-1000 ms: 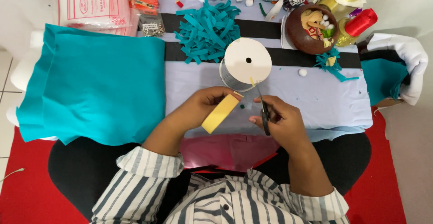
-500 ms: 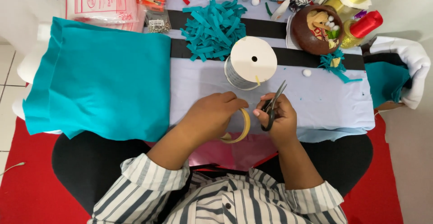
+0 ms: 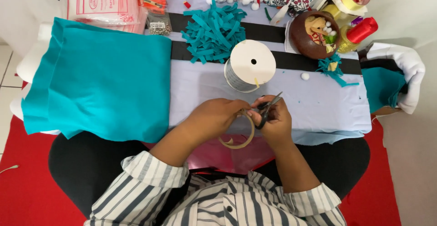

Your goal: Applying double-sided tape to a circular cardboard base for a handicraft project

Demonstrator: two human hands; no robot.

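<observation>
Since a second ago, the yellow strip that was held out flat in the left hand [image 3: 218, 117] has been drawn into a curl: the ribbon [image 3: 239, 140] now hangs as a loop below the two hands, just in front of the body. The scissors [image 3: 269, 109], pointed down before, are now tilted up towards the spool [image 3: 249, 65]. By this it is judged that a length has been pulled off the spool and is being cut or trimmed.

The left hand is closed loosely, its fingers pinching the upper end of the ribbon. The right hand [image 3: 274, 119] is curled shut round the scissor handles; the blades appear nearly closed, though this cannot be told for certain.

From left to right, a large teal cloth [image 3: 95, 85] is spread over the table's left end. Behind it a flat, clear plastic packet [image 3: 102, 5] with pink and red printing is laid, and a small clear bag of metal pins [image 3: 158, 26] beside it. A heap of teal strips [image 3: 211, 30] is seen next, then the white spool, a brown bowl [image 3: 314, 37], and a red tube [image 3: 362, 29] at the far right.
</observation>
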